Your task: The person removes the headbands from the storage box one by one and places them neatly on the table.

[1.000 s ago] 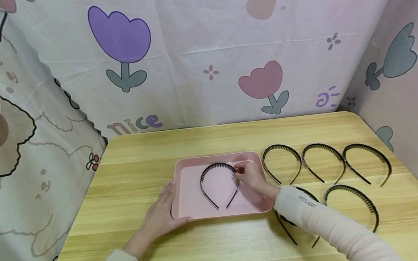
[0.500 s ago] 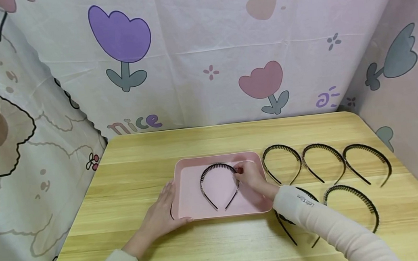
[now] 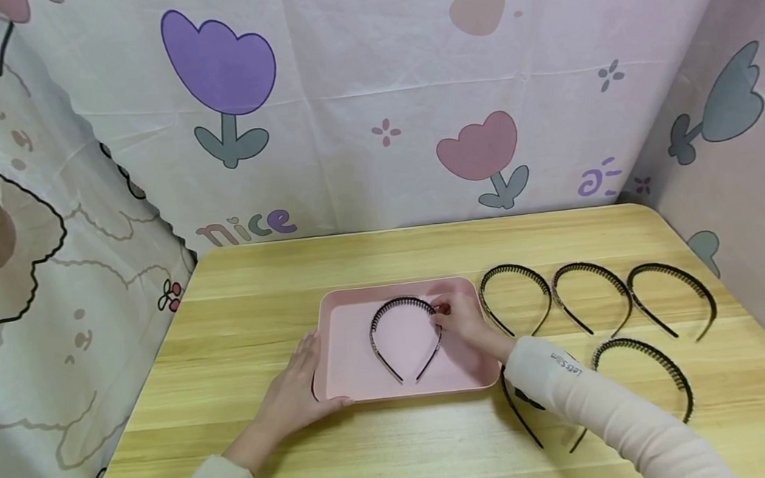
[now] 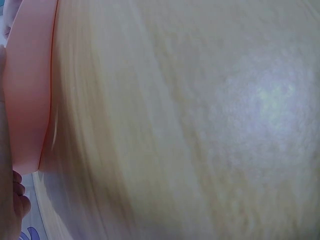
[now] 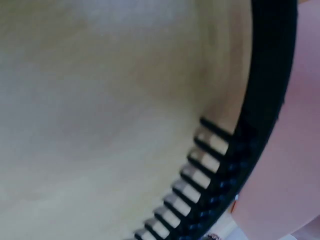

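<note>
A black toothed headband (image 3: 403, 301) lies in a shallow pink tray (image 3: 345, 345) in the head view, its two ends toward the person. My right hand (image 3: 463, 321) pinches it at the upper right of its arch. My left hand (image 3: 292, 382) rests against the tray's left near corner, with fingers along the left side and thumb along the front edge. The left wrist view shows the tray's outer wall (image 4: 30, 90). Close up in the right wrist view, another toothed headband (image 5: 272, 55) lies on the wood beside the tray; the right hand's grip is out of that view.
Three black headbands (image 3: 670, 271) form a row right of the tray. Nearer, another headband (image 3: 684, 381) and one (image 3: 523, 422) partly hidden by the right sleeve (image 3: 566, 382) lie on the wooden table (image 3: 410, 448). Patterned cloth (image 3: 350, 160) hangs behind and at both sides.
My right hand and the headband it pinches have shifted slightly right within the tray. The left hand and tray stay in place.
</note>
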Demonstrator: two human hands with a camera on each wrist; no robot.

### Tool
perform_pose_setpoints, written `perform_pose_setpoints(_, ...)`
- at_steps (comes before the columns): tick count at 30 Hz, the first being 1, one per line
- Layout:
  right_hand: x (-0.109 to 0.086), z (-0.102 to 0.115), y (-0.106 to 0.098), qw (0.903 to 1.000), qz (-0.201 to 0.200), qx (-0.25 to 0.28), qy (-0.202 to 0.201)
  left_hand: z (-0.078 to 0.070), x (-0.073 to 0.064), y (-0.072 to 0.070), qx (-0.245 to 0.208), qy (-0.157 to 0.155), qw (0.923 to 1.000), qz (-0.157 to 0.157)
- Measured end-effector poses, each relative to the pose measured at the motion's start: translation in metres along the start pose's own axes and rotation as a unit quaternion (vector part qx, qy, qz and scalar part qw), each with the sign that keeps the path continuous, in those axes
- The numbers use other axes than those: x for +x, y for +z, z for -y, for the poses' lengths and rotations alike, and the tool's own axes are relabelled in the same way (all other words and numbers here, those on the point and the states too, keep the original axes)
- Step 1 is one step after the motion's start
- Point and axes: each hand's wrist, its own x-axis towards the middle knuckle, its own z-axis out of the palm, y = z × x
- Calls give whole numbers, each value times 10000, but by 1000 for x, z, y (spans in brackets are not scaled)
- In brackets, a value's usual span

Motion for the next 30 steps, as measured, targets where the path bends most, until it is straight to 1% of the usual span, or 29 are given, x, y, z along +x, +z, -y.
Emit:
perform_pose_setpoints(2,0,0,-3,10000,45,78,-38,0,0,0,-17,4,10000,-10)
perform_pose_setpoints(7,0,2,-13,9991,102,290,-277,1,0,0,4,21,10000,-15)
perform_pose_setpoints(11,-1,3,-21,9989,97,271,-381,1,1,0,36,60,10000,-55)
perform_pose_setpoints(14,-2,2,-26,9990,101,134,-415,1,1,0,24,46,10000,-42)
perform_pose_setpoints(21,-5,2,-43,9994,229,215,-164,0,1,-1,29,-27,10000,75)
perform_pose_setpoints(25,-6,-1,-51,9995,219,52,-226,0,1,-1,7,-6,10000,50)
perform_pose_setpoints(30,-8,-3,-59,9996,247,-46,-104,0,1,0,54,48,10000,8)
